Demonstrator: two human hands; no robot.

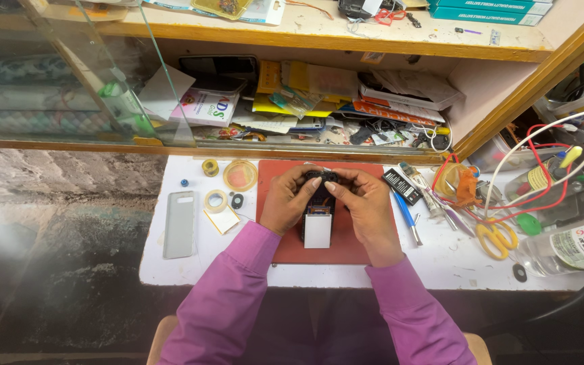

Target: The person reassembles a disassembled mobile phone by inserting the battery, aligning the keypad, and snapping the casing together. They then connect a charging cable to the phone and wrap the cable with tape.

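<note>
An opened phone [318, 220] with its back off lies on a red-brown mat [285, 251] in the middle of the white table. A white rectangular part covers its lower half. My left hand [286, 201] and my right hand [368, 206] meet over the phone's top end, fingertips pinching a small dark part [322, 176] there. Both arms wear purple sleeves.
A grey phone back cover [180, 224], tape rolls [215, 200] and a round orange lid [240, 175] lie left of the mat. Tools [408, 217], yellow scissors [495, 238], red and white cables [542, 162] and a plastic bottle [569, 250] crowd the right. A cluttered shelf [319, 101] stands behind.
</note>
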